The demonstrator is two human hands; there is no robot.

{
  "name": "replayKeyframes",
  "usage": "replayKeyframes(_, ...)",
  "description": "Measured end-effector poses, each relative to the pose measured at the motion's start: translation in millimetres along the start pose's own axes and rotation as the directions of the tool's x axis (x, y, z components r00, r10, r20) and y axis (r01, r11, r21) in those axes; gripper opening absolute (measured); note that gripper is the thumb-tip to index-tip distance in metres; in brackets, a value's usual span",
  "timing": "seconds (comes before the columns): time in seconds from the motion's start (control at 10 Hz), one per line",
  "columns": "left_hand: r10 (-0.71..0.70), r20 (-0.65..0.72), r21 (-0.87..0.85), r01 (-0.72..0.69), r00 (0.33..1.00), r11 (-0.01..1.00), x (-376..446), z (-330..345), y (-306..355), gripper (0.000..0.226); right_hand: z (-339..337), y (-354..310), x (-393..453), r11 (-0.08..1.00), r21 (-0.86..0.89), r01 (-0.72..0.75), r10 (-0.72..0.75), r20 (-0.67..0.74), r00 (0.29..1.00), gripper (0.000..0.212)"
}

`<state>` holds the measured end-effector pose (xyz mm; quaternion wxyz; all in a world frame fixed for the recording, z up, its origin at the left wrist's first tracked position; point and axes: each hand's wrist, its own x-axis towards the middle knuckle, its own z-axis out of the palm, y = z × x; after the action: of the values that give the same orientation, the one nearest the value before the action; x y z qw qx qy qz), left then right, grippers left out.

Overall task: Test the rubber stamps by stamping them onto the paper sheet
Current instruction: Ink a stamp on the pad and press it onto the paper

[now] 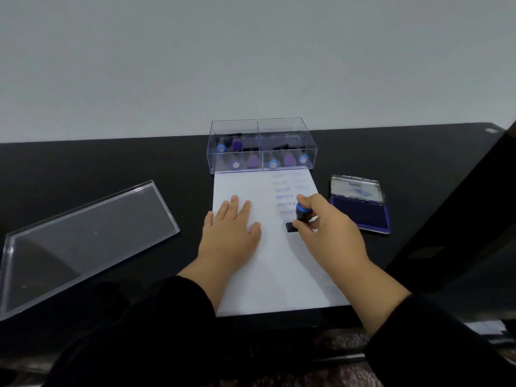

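While my right hand (325,219) pinches a blue-capped stamp (300,216) on the paper sheet (279,275), my left hand (231,227) lies spread flat beside it; beyond them stands the stamp box (262,146), right of my right hand the ink pad (363,210).

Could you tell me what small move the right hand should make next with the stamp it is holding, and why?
Probably lift the stamp straight up. The right hand grips it with its base down at the foot of the column of prints, while the left hand lies flat on the paper sheet, steadying it.
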<state>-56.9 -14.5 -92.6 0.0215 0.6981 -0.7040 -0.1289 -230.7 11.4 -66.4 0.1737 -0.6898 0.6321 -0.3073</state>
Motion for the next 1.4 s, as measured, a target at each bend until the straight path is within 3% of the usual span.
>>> replayKeyframes(1.4,0.012,0.000,0.005,-0.012,1.000,1.000,-1.1,-1.7,-1.7,0.056,9.0,-0.4,-1.7,0.999,-0.028,-0.020,0.021,0.026,0.999,0.034)
